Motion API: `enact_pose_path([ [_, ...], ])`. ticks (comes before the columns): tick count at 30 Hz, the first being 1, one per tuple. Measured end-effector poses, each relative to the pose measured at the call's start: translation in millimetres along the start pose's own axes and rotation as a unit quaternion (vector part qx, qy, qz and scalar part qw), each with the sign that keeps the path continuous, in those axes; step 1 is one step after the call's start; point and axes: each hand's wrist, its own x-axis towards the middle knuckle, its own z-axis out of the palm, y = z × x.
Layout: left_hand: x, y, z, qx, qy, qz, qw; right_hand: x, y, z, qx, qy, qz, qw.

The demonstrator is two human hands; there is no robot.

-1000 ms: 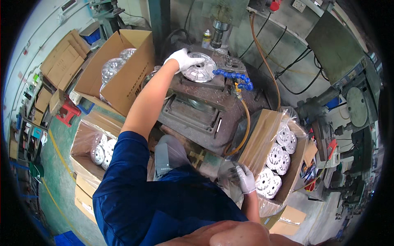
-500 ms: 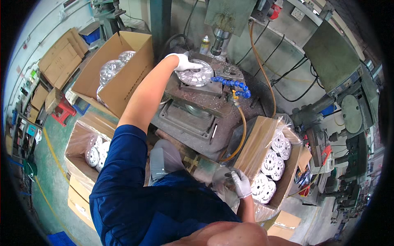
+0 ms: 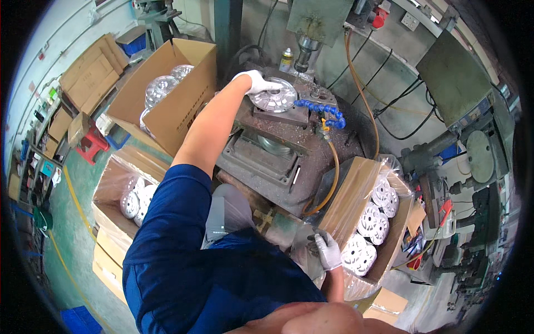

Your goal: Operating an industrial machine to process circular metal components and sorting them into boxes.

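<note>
My left hand (image 3: 259, 83), in a white glove, reaches forward and grips the left rim of a round silver metal disc (image 3: 276, 99) with slots and a central hole. The disc lies on a dark block (image 3: 282, 116) on the machine table, below the drill spindle (image 3: 305, 55). A blue jointed coolant hose (image 3: 320, 107) ends close to the disc's right edge. Near my body, my right hand (image 3: 328, 253), also gloved, has its fingers closed on clear plastic film (image 3: 305, 250), beside the right-hand carton. Its fingertips look dark, and the film's full shape is unclear.
A carton (image 3: 192, 100) at the far left holds shiny discs. Nearer, a plastic-lined carton (image 3: 108, 192) and another carton (image 3: 347, 195) on the right hold pale discs. A spray can (image 3: 286, 60) stands behind the machine table, which carries metal chips. An orange hose (image 3: 335, 172) curves down its right side.
The view has shifted slightly, so the scene sits a little farther right. My left hand stays on the disc, and my right hand stays at the plastic film.
</note>
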Motion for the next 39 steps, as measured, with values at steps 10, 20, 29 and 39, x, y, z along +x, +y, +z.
enact_pose_path([
  [10, 9, -9, 6, -0.005, 0.015, 0.012, 1.000, 4, 7, 4, -0.007, -0.015, -0.014, 1.000],
  [20, 9, -11, 8, -0.022, 0.030, 0.034, 0.999, 7, -7, 4, 0.006, -0.008, 0.027, 1.000],
  [29, 7, -11, 7, -0.039, 0.017, 0.025, 0.999, -4, 16, -3, -0.037, -0.013, -0.025, 0.999],
  [39, 12, -13, 9, -0.042, 0.025, 0.019, 0.999, 7, 1, -6, 0.019, -0.024, 0.027, 0.999],
])
